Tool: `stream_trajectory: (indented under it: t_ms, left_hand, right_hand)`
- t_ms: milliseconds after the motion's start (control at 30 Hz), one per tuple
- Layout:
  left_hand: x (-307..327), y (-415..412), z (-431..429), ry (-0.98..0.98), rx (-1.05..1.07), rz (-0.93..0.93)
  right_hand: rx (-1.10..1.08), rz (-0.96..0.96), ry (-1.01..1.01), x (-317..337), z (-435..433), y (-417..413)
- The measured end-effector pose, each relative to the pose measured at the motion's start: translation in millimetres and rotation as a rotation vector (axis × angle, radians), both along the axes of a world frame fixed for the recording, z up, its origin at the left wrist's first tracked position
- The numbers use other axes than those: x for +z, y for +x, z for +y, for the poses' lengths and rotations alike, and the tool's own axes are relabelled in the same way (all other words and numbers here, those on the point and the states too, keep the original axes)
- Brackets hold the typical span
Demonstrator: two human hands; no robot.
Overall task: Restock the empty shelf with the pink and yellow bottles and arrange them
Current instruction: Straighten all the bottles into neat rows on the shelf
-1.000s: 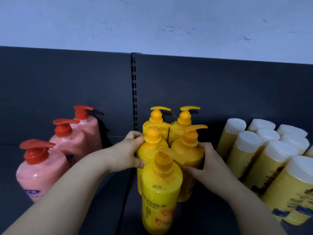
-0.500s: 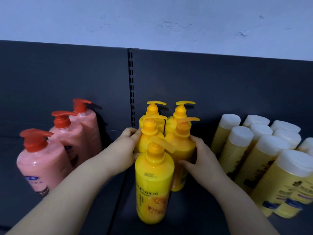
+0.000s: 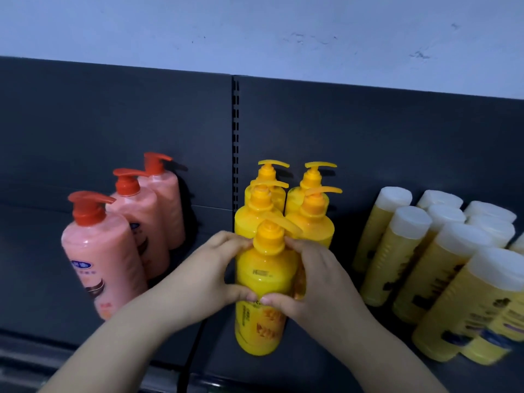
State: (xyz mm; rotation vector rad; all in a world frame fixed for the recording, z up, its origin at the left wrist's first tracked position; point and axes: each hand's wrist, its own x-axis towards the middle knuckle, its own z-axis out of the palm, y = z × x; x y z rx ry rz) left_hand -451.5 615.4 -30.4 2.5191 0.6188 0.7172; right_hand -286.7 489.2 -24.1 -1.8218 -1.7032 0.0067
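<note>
Several yellow pump bottles stand in two rows on the dark shelf (image 3: 42, 293). The front yellow bottle (image 3: 265, 279) stands alone ahead of the others. My left hand (image 3: 215, 270) grips its left side and my right hand (image 3: 314, 279) grips its right side, fingers near the pump collar and thumbs meeting across the label. Behind it the second-row yellow bottles (image 3: 314, 222) and back-row yellow bottles (image 3: 309, 177) are partly hidden. Three pink bottles with red pumps stand in a line at the left, the nearest pink bottle (image 3: 102, 259) in front.
A cluster of pale yellow bottles with white caps (image 3: 442, 268) fills the shelf on the right. A slotted upright (image 3: 235, 131) splits the dark back panel. Bare shelf lies between the pink and yellow rows and left of the pink row.
Both hands left the second-row yellow bottles and came back toward me. They now clasp the front yellow bottle from either side.
</note>
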Motion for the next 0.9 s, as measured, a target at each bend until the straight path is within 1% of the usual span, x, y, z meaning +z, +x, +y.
stream_trajectory:
  t_ms: [67,167,233,300,433,567,633,700,800,900]
  left_hand:
    - [-0.4,4.5,-7.8,0.02,0.058,-0.018]
    - [-3.6,14.9,-20.7,0.054,0.138,-0.022]
    - [-5.7,24.7,-26.5,0.064,0.178,-0.028]
    - [-5.9,32.7,-28.5,0.06,0.199,-0.012]
    - [-5.5,33.4,-28.7,0.069,0.202,0.022]
    - [-8.1,30.4,-32.6,0.117,0.186,0.005]
    - [-8.2,29.8,-37.6,0.141,0.182,0.049]
    - [-4.7,28.7,-41.8,0.219,0.187,0.127]
    - [4.8,23.7,-43.7,0.41,0.22,0.296]
    - [11.9,8.2,-44.8,0.536,0.2,0.364]
  right_hand:
    - [-0.003,0.026,-0.029,1.3,-1.4,4.9]
    - [0.009,0.137,-0.12,6.5,-2.4,17.1]
    - [0.023,0.158,-0.14,8.1,-1.5,24.8]
    - [0.014,0.146,-0.138,8.7,0.1,29.6]
    - [-0.05,0.028,-0.107,7.1,-1.2,28.3]
    - [-0.076,0.032,-0.132,8.7,-5.0,18.8]
    - [-0.098,0.003,-0.159,11.5,-6.3,14.6]
    - [-0.132,-0.006,-0.191,14.8,-8.6,8.6]
    - [-0.18,-0.06,-0.272,19.8,-13.1,-1.8]
    - [-0.233,-0.16,-0.309,25.7,-20.5,-17.2]
